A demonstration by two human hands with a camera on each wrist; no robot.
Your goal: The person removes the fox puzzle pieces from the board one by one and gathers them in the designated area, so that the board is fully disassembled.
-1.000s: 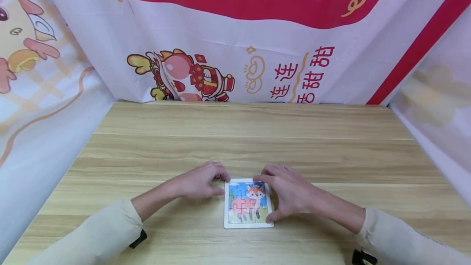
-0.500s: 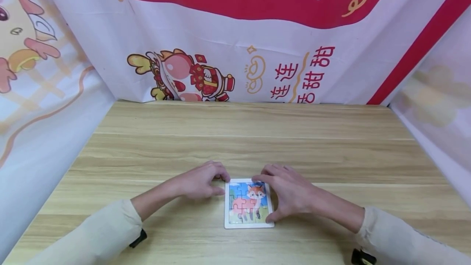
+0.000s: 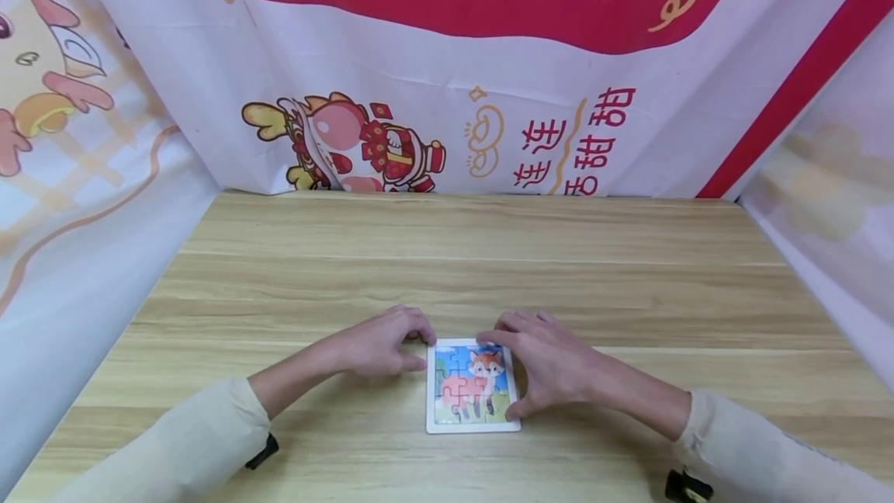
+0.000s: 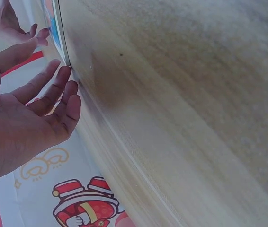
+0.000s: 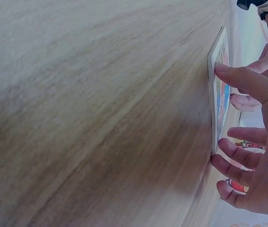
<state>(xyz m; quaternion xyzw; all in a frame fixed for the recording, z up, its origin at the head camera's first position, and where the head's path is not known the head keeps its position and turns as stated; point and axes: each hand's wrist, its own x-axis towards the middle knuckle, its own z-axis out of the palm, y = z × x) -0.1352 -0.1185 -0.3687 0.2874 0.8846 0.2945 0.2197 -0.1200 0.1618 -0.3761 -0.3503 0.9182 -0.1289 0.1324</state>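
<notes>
A small square jigsaw puzzle (image 3: 466, 385) with a fox picture lies flat on the table, its pieces fitted together inside a white frame (image 3: 461, 429). At its left side is my left hand (image 3: 382, 344), index fingertip at the far left corner and thumb near the left edge. My right hand (image 3: 559, 367) spans the right side. Its thumb rests on the near right corner, and a finger reaches over the far edge. In the right wrist view that thumb (image 5: 247, 80) lies on the frame's rim, the other fingers loosely bent. Neither hand lifts the puzzle.
Around the puzzle spreads a wood-grain table (image 3: 447, 254). A white and red printed cloth (image 3: 433, 60) hangs along its back edge. More printed cloth stands at the left (image 3: 91, 161) and right sides.
Almost nothing differs. The finger of my right hand at the puzzle's far edge has shifted very slightly to the left; the left hand and puzzle stay put.
</notes>
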